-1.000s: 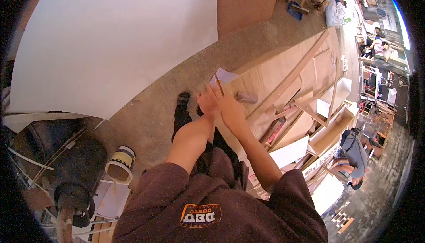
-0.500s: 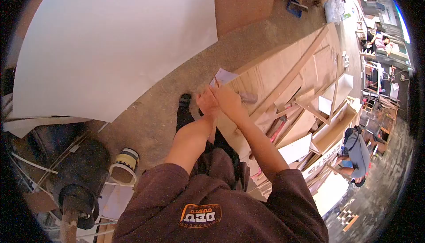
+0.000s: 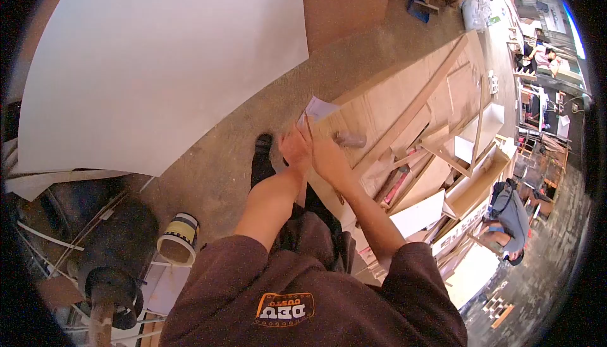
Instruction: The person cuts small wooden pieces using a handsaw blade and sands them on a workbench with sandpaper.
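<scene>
My left hand [image 3: 294, 146] is closed, with a small piece of white paper [image 3: 321, 108] sticking out beyond its fingers. My right hand [image 3: 329, 159] is right beside it, fingers curled in toward the left hand. A thin brownish strip shows between the two hands; I cannot make out what it is or what the right fingers grip. Just right of the right hand, a dull brown cylinder [image 3: 351, 139] lies on a large plywood sheet [image 3: 373, 114].
A large white sheet [image 3: 164, 62] fills the upper left. At lower left stand a bucket [image 3: 178, 239] and a dark cylindrical machine [image 3: 117, 239]. Wood offcuts and an open wooden box [image 3: 478, 179] lie to the right. A bent-over person [image 3: 509, 220] is at far right.
My right hand has drawn back slightly toward my body, uncovering more of the brown cylinder. My left hand and the paper stay almost in place.
</scene>
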A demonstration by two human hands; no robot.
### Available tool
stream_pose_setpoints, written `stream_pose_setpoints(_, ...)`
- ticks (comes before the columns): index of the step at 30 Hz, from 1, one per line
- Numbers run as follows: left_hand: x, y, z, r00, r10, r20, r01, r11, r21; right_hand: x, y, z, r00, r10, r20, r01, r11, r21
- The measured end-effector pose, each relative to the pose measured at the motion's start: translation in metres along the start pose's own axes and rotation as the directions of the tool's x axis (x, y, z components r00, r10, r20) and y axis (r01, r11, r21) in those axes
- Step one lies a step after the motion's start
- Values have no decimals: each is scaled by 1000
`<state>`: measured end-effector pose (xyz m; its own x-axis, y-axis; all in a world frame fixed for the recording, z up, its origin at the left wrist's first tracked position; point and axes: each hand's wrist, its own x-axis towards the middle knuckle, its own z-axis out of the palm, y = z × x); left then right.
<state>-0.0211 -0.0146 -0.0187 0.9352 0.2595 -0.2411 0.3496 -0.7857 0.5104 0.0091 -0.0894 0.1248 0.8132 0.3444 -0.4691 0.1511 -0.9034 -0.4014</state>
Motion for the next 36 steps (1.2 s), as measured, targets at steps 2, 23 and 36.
stream_pose_setpoints(2,2,-1,1,1000,-11,-7,11,1000,-19,13,-21,-16,994,-79,-79,82,996,30)
stream_pose_setpoints(23,-2,-12,35,999,37,-15,-36,999,22,14,-50,-13,994,-20,104,42,976,-213)
stream_pose_setpoints(36,2,-18,32,997,72,-21,-71,996,48,-1,-41,-32,889,-210,-406,139,970,-197)
